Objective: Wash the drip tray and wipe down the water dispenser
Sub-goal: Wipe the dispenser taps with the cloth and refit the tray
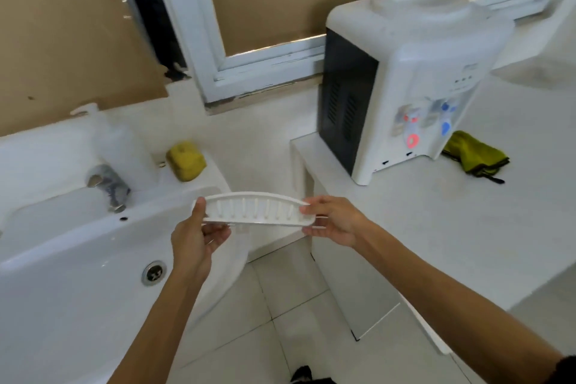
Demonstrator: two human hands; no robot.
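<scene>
Between sink and counter: both hands hold one white tray in the air, over the right edge of the basin and the tiled floor.
Left hand (pixel 199 235): grips the tray's left end, thumb laid over the top rim, fingers curled underneath.
Right hand (pixel 335 221): pinches the tray's right end, thumb on top, fingers below.
Drip tray (pixel 257 209): white, curved on its far edge, slotted with a row of short ribs; held roughly level, tipped slightly toward the camera; touching nothing but the two hands.
Sink (pixel 78 259): white basin at lower left, beneath and to the left of the tray; a metal drain (pixel 153 272) sits in its bottom.
Tap (pixel 109 188): chrome, on the basin's back ledge, spout aimed into the bowl.
Sponge (pixel 186 160): yellow, on the sink's back right corner, beyond the tray.
Bottle (pixel 117 140): pale, translucent, standing behind the tap; blurred, details unclear.
Water dispenser (pixel 405 84): white tabletop unit with a dark vented side, standing on the white counter (pixel 436 227) to the right, well apart from the tray; a red spigot and a blue spigot on its front.
Cloth (pixel 473 153): green, crumpled, on the counter just right of the dispenser's base.
Floor (pixel 280 305): pale tiles under the forearms.
</scene>
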